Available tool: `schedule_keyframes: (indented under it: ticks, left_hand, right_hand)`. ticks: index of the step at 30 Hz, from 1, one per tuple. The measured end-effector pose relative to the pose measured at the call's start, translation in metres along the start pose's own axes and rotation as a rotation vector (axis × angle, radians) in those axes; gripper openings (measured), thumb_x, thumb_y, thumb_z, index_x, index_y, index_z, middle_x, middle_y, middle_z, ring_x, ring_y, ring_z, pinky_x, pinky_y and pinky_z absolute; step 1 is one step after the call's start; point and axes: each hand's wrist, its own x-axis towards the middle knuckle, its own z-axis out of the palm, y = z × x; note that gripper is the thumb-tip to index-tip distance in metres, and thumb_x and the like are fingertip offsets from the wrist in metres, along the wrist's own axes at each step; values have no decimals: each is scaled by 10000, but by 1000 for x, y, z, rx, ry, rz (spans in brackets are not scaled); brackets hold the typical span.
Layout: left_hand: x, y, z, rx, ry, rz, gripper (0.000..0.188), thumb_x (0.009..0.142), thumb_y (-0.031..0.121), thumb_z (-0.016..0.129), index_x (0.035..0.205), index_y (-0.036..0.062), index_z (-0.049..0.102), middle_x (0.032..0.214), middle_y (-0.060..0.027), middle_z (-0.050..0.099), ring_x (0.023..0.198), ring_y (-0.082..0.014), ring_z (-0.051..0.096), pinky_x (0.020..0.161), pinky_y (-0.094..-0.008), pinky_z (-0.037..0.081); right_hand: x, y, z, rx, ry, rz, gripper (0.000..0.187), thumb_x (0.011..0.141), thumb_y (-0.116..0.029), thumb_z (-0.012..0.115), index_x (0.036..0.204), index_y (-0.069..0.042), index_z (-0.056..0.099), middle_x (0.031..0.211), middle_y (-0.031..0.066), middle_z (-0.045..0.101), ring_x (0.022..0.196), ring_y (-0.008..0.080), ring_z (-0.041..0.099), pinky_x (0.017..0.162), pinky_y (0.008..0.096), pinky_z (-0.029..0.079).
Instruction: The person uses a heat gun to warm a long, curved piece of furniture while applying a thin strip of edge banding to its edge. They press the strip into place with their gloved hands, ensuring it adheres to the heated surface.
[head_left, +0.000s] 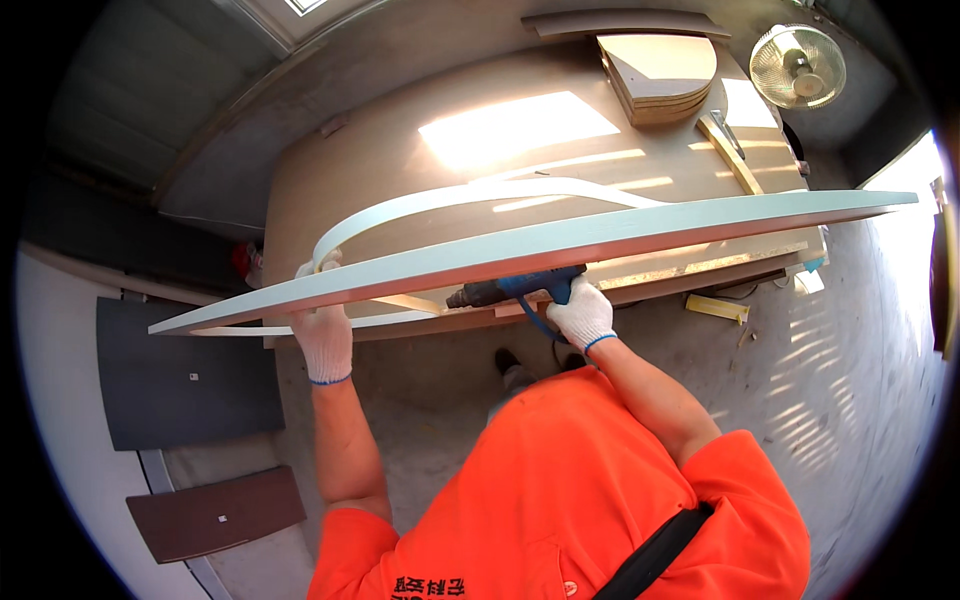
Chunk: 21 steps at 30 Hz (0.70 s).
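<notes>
A long, narrow board (560, 246) with a pale blue-white edge spans the view at a slant, its right end higher. A thin white edge strip (440, 197) arches loosely over its far side and comes down to my gloved left hand (325, 335). That hand is closed around the board's left part, with fingertips showing beyond it beside the strip. My gloved right hand (583, 314) grips the handle of a blue heat gun (505, 289), its dark nozzle pointing left just below the board. The board hides part of the gun's top and my left fingers.
Behind the board stretches a large brown worktable (370, 170). On it are stacked curved panels (660, 85) and a wooden-handled hammer (735, 155). A fan (797, 66) stands at the far right. Dark panels (190, 380) lean at left; a yellow piece (717, 308) lies at right.
</notes>
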Motion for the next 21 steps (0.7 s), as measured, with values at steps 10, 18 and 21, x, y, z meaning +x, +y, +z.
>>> schedule_keyframes:
  ticks: [10, 18, 21]
  left_hand:
    - [-16, -8, -9, -60, -6, -76, 175, 1038, 103, 712, 1165, -11, 744, 1076, -50, 704, 1031, -145, 636, 949, -310, 495]
    - [-20, 4, -7, -81, 25, -97, 172, 1045, 104, 691, 1154, -22, 734, 1056, -53, 705, 1019, -148, 629, 931, -309, 496]
    - [-19, 2, -6, -83, 23, -115, 178, 1046, 107, 688, 1160, -22, 733, 1052, -55, 704, 1021, -149, 633, 926, -311, 497]
  right_hand:
    - [0, -5, 1, 28, -31, 4, 498, 782, -294, 748, 1183, -8, 676, 1031, 262, 780, 1023, 442, 759, 938, 502, 592]
    - [-7, -13, -10, 112, -60, 5, 519, 779, -316, 759, 1208, -35, 677, 1047, 246, 780, 1046, 446, 748, 948, 510, 587]
    - [-12, -21, -16, 182, -22, -48, 513, 780, -315, 756, 1206, -39, 682, 1046, 245, 776, 1048, 451, 740, 939, 513, 584]
